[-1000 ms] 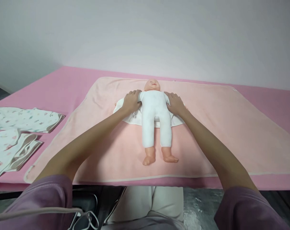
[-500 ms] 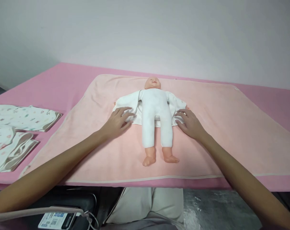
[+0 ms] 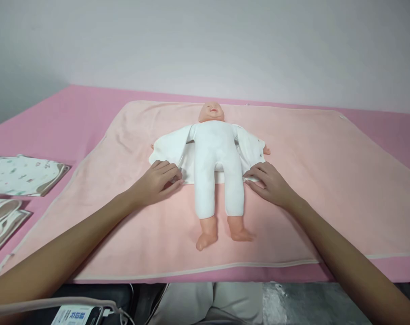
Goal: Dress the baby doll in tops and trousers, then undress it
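A baby doll [image 3: 214,151] with a white cloth body lies face up, its head away from me. Its arms are in the sleeves of a white baby shirt [image 3: 188,160], which lies spread open beneath its back. At the shirt's lower left corner, the curled fingers of my left hand [image 3: 160,180] pinch the edge. My right hand [image 3: 270,183] has its thumb and fingers closed on the lower right edge, beside the doll's leg. The fingertips of both hands are partly hidden.
Under the doll a peach blanket [image 3: 326,189] is spread over the pink table cover [image 3: 99,104]. Folded printed baby clothes [image 3: 22,176] lie at the left edge. Below the table's front are a black case [image 3: 117,293] and a cable [image 3: 72,300].
Both hands have closed on the shirt's lower edges, where the fingers were more spread before. The shirt's lower sides are drawn out straighter. The view has shifted slightly.
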`<act>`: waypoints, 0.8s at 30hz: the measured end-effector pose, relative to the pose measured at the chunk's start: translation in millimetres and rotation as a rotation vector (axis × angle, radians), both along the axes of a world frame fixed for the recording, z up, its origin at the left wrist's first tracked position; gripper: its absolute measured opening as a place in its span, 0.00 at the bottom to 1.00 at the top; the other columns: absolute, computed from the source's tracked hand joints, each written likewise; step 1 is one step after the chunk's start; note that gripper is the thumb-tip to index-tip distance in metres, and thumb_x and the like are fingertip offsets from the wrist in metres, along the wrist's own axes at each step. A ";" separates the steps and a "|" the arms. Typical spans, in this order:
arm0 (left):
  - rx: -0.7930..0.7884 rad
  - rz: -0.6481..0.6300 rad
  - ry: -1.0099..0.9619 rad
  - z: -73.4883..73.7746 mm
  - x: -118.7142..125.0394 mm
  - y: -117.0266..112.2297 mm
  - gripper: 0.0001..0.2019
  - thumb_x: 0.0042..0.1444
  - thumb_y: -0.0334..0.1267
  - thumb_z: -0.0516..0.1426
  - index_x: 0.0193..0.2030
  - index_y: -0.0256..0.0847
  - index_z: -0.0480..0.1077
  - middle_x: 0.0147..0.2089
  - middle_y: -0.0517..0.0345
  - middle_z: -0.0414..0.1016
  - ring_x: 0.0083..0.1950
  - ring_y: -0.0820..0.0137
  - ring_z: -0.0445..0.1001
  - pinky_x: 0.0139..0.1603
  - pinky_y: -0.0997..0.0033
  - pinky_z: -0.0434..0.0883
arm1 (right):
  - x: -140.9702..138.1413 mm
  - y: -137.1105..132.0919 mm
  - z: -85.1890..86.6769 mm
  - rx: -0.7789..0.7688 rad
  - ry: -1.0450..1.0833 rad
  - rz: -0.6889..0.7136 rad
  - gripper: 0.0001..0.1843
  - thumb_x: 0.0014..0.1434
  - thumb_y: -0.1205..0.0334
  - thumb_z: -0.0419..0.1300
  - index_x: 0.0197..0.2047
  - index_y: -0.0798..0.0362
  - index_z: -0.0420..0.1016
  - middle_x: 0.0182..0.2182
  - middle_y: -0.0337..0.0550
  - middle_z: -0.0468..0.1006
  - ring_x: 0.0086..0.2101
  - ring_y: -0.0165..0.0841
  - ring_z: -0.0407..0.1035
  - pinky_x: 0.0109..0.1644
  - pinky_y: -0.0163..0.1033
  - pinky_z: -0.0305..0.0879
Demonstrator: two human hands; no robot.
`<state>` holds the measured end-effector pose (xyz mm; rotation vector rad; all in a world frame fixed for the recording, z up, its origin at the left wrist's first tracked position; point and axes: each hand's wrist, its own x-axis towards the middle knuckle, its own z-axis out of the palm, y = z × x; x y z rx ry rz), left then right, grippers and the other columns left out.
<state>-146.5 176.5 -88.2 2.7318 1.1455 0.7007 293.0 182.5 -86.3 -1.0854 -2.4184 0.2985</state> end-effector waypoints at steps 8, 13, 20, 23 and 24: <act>0.057 -0.034 0.044 7.5 0.4 -6.0 0.15 0.76 0.44 0.56 0.35 0.46 0.65 0.31 0.57 0.72 0.36 0.62 0.68 0.46 0.54 0.64 | -1.5 -3.4 1.5 -0.104 0.063 0.100 0.06 0.79 0.54 0.61 0.51 0.44 0.78 0.46 0.48 0.81 0.45 0.45 0.74 0.51 0.54 0.70; 0.008 -0.039 0.059 5.3 2.2 -5.0 0.17 0.78 0.45 0.54 0.34 0.45 0.63 0.29 0.59 0.70 0.34 0.64 0.68 0.48 0.55 0.66 | 2.8 -2.6 -4.7 -0.139 0.109 0.031 0.09 0.78 0.49 0.62 0.50 0.43 0.75 0.41 0.46 0.80 0.41 0.44 0.72 0.46 0.51 0.68; 0.050 0.359 0.104 24.0 -14.7 -12.2 0.18 0.75 0.51 0.50 0.34 0.46 0.59 0.34 0.49 0.74 0.39 0.57 0.72 0.50 0.51 0.69 | -7.5 -22.7 18.0 0.044 0.085 0.003 0.15 0.78 0.51 0.57 0.37 0.45 0.67 0.27 0.40 0.71 0.29 0.39 0.65 0.39 0.49 0.61; 0.010 0.704 0.171 46.6 -66.7 -34.8 0.18 0.71 0.58 0.52 0.43 0.44 0.65 0.46 0.41 0.79 0.49 0.50 0.75 0.56 0.48 0.71 | -15.6 -90.8 37.1 0.131 0.057 0.175 0.13 0.76 0.60 0.58 0.35 0.45 0.66 0.26 0.39 0.70 0.27 0.37 0.63 0.35 0.47 0.58; -0.017 0.805 0.218 52.2 -89.2 -45.1 0.20 0.70 0.59 0.52 0.46 0.43 0.66 0.51 0.38 0.79 0.54 0.47 0.75 0.59 0.47 0.71 | -19.5 -122.4 37.3 0.156 0.037 0.255 0.11 0.74 0.60 0.60 0.36 0.45 0.68 0.26 0.40 0.72 0.27 0.37 0.63 0.33 0.47 0.58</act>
